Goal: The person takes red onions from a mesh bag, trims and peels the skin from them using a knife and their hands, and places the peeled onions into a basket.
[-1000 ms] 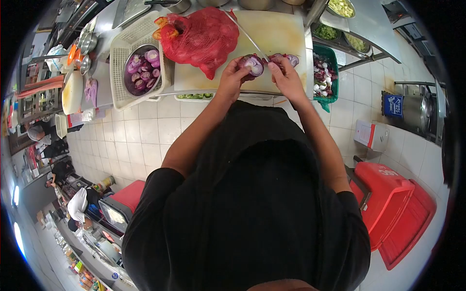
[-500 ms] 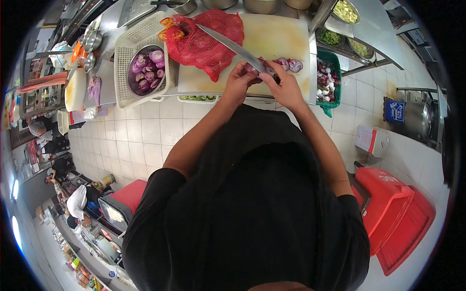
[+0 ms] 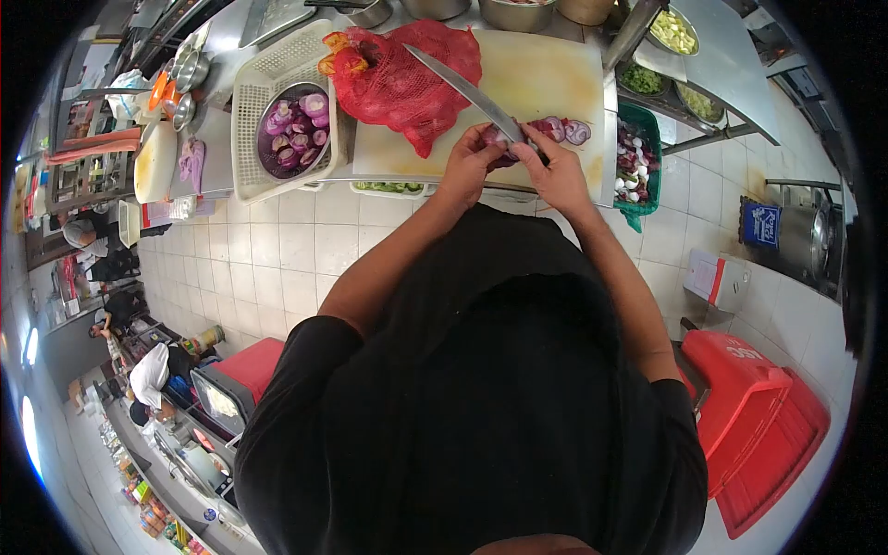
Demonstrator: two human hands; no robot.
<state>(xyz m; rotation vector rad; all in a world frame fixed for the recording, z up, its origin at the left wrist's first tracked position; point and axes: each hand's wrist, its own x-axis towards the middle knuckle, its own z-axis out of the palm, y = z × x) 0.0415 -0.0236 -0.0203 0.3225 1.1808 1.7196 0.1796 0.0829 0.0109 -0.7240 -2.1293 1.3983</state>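
Note:
My left hand (image 3: 470, 163) is closed around a red onion (image 3: 497, 136) just over the front of the white cutting board (image 3: 541, 69). In my right hand (image 3: 558, 174) is a large knife (image 3: 462, 88), its long blade pointing away and to the left, across the onion's near side. Both hands almost touch, and fingers hide part of the onion and the knife's handle. Right beyond my fingers, cut red onions (image 3: 566, 129) lie on the board. A red mesh bag (image 3: 407, 83) rests on the board's left part, under the blade's tip.
Left of the board, a white perforated basket (image 3: 248, 139) holds a metal bowl (image 3: 270, 166) of peeled red onions. A green basket (image 3: 659, 139) with onion scraps hangs at the right. Metal pots (image 3: 518, 14) line the back. Red bins (image 3: 749, 398) stand on the floor behind right.
The whole view has shifted slightly, so the counter appears farther right. My hands stay together on the onion and knife, with the fingers a little rearranged.

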